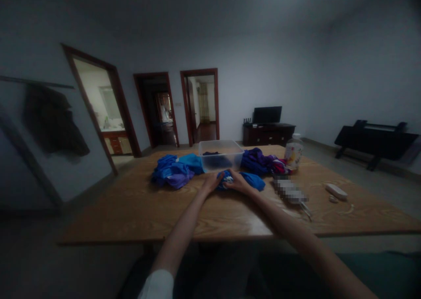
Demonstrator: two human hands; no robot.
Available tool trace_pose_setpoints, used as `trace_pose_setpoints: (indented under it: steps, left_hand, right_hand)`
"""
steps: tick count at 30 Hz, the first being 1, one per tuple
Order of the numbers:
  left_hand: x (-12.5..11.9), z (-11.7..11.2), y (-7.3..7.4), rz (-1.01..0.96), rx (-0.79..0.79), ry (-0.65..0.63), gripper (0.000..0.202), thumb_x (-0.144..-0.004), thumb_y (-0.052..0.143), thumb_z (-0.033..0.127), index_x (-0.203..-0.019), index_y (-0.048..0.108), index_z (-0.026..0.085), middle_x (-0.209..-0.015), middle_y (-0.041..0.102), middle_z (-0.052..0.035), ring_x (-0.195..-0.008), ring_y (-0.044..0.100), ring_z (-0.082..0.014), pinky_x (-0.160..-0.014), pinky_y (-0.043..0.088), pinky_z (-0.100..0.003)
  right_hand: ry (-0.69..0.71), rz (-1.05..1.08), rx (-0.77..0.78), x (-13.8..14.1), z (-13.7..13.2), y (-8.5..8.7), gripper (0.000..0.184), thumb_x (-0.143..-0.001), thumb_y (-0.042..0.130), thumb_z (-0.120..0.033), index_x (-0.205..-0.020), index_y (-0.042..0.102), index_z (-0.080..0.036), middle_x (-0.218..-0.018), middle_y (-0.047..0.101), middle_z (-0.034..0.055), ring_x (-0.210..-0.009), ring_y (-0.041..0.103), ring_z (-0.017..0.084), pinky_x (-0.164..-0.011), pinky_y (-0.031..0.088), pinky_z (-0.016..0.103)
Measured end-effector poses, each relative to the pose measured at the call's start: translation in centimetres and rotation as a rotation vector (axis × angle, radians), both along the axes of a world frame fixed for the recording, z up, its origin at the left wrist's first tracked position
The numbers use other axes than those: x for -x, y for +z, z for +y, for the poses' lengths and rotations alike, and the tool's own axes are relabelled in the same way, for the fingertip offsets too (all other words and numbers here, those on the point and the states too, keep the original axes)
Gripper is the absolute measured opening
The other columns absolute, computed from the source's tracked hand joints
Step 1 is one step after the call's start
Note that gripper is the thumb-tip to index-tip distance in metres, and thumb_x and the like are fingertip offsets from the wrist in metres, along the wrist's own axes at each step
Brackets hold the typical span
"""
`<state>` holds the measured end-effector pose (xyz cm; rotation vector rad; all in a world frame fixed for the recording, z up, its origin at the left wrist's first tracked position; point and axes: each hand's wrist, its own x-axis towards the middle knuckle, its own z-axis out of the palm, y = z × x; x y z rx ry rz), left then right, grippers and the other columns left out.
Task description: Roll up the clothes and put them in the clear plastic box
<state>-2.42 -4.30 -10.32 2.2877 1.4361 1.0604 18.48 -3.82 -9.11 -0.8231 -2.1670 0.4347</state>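
- A bright blue cloth with white markings [254,181] is being bunched between two bare hands, over a rectangular wood-grain table [131,215], just in front of a clear, open-topped plastic bin [210,162].
- The left hand [211,183] is being curled partly closed around the cloth's left end; the right hand [238,182] is being closed over its middle, while a loose end is being left spread to the right. Some fingertips are being hidden by the folds.
- The step in hand is being judged as gathering or folding this cloth; for the next move, a steady two-handed grip and control of the loose end are seemingly being called for.
- Two cloth heaps are being counted: one blue-and-lavender heap [173,172] left of the bin, one navy, purple and magenta heap [259,162] to its right. The pieces in each are being blended together, so no sure count is being given.
- One bin is being counted, with dark fabric being shown inside.
- On the right, one transparent printed bottle with a white cap [294,154], one pixelated flat object [291,190] and one white oblong object [336,191] are being counted.
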Motion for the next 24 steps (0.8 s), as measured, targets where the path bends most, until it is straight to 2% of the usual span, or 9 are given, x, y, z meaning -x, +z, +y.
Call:
trace_pose_setpoints:
  steps: [6, 14, 18, 24]
  left_hand:
    - [0.0, 0.2, 0.1, 0.026, -0.012, 0.007, 0.071, -0.098, 0.038, 0.075, -0.120, 0.075, 0.018, -0.117, 0.077, -0.0126, -0.108, 0.071, -0.0293, -0.102, 0.051, -0.038]
    - [-0.3, -0.3, 0.5, 0.026, -0.007, 0.070, 0.069, -0.097, 0.043, 0.073, -0.123, 0.074, 0.018, -0.117, 0.077, -0.0124, -0.110, 0.070, -0.0299, -0.103, 0.050, -0.039]
    - [-0.4, -0.7, 0.6, 0.000, 0.019, 0.087, 0.063, -0.097, 0.047, 0.070, -0.122, 0.075, 0.020, -0.115, 0.078, -0.0101, -0.111, 0.070, -0.0294, -0.101, 0.052, -0.037]
    - [-0.4, -0.6, 0.5, -0.024, 0.012, 0.085, 0.063, -0.098, 0.045, 0.069, -0.121, 0.075, 0.019, -0.119, 0.077, -0.0116, -0.109, 0.071, -0.0304, -0.100, 0.053, -0.040]
  right_hand:
    - [-0.014, 0.002, -0.069, 0.6, -1.0, 0.5, 0.038, -0.081, 0.070, -0.042, -0.109, 0.057, -0.021, -0.104, 0.067, 0.0086, -0.091, 0.066, 0.026, -0.082, 0.052, 0.036]
    - [-0.006, 0.010, -0.065, 0.3, -0.6, 0.1, 0.044, -0.085, 0.069, -0.052, -0.115, 0.059, -0.021, -0.108, 0.068, 0.0095, -0.095, 0.067, 0.027, -0.086, 0.053, 0.038]
    - [0.017, -0.069, 0.003, -0.1, -0.6, 0.5, 0.054, -0.084, 0.071, -0.059, -0.121, 0.060, -0.021, -0.113, 0.070, 0.0100, -0.096, 0.068, 0.028, -0.086, 0.053, 0.036]
    - [0.027, -0.134, 0.052, -0.5, -0.8, 1.0, 0.058, -0.086, 0.072, -0.061, -0.124, 0.061, -0.019, -0.105, 0.073, 0.0098, -0.086, 0.068, 0.025, -0.076, 0.051, 0.033]
